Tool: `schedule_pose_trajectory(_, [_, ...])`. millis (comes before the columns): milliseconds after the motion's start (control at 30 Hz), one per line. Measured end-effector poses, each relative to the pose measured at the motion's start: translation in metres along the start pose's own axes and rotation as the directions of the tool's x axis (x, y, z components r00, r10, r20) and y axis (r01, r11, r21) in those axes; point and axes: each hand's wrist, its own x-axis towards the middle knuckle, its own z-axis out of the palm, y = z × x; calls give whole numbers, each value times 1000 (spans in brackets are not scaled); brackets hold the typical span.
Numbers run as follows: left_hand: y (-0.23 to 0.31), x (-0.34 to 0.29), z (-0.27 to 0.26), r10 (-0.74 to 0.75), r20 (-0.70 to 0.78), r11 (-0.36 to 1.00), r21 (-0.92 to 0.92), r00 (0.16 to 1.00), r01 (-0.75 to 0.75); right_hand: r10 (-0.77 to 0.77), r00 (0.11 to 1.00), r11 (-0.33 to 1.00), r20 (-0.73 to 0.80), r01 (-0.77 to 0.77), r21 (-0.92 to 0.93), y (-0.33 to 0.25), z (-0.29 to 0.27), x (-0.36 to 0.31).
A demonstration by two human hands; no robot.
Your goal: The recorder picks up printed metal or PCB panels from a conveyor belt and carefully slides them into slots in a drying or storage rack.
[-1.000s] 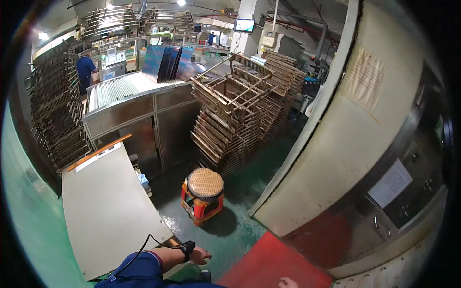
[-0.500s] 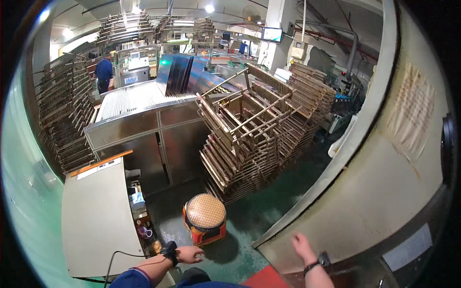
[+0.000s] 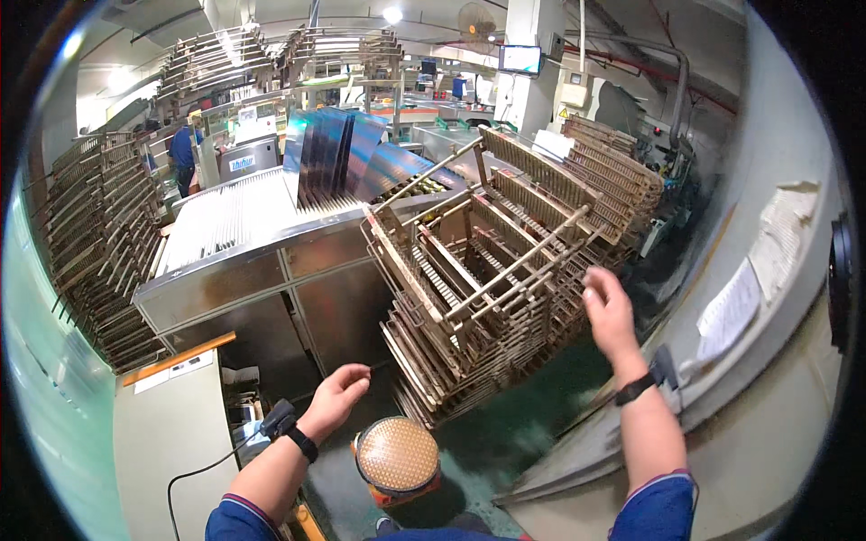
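In front of me stands a tall stack of slotted racks (image 3: 469,370), with one open-framed rack (image 3: 516,267) on top. My left hand (image 3: 337,395) is in the air before the near left side of the stack, fingers loosely bent, nothing seen in it. To the right of the top rack is my right hand (image 3: 610,309), raised with thumb and fingers apart and empty. Neither hand appears to touch the racks, though the right is close to their right side. Dark bands circle both wrists.
A round stool (image 3: 398,453) stands by my feet. A metal-sided conveyor machine (image 3: 244,279) carries upright dark panels (image 3: 325,158). Left are a cabinet (image 3: 171,433) and more racks (image 3: 99,225). A pale curved panel (image 3: 767,361) borders the right. A person (image 3: 183,149) stands far left.
Both hands have risen and reached forward, the right one up beside the top rack. My view has moved closer to the stack. The stool now sits lower in the picture.
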Motion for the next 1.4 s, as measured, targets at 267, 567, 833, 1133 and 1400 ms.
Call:
schedule_pose_trajectory(267, [53,125,33,-48,-257,989,-149,965,10,-418,908,779,-16,349,-521,43,-15,233])
schedule_pose_trajectory(567, [53,218,63,-268,-399,906,-413,877,89,53,942,945,330,60,-322,128,34,329])
schedule_pose_trajectory(833, [114,241,65,52,-597,966,-172,801,-191,190,887,974,420,-223,31,160,5,353])
schedule_pose_trajectory(1133, [216,203,21,312,-605,868,-132,732,-479,-109,930,847,350,-98,523,35,-43,377])
schedule_pose_trajectory(1400, [205,41,-32,125,-781,845,-239,612,-478,-243,941,709,235,7,705,-30,56,310])
